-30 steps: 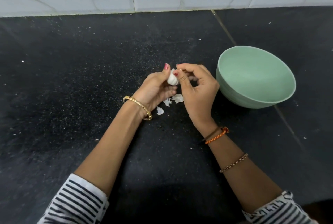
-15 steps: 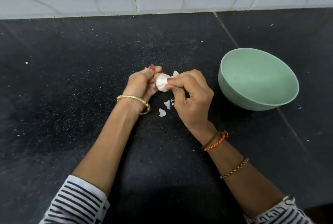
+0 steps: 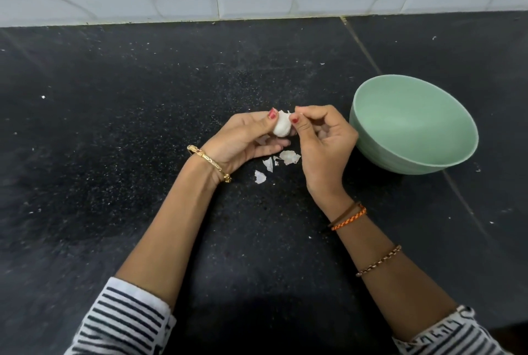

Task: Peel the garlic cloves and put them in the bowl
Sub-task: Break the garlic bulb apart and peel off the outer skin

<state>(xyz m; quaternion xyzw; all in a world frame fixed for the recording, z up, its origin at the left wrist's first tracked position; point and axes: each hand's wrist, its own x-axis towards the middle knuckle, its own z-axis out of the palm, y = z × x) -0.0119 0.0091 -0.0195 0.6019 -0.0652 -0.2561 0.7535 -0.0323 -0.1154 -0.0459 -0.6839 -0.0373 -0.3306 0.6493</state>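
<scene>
Gripping unlabelled garlic (image 3: pixel 282 127), both hands

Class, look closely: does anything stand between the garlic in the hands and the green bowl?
Nothing visible does. The garlic is held just left of the bowl; only the right hand holding it lies between.

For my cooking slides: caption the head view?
Both hands peel a garlic over scattered skins, beside an empty green bowl.
</scene>
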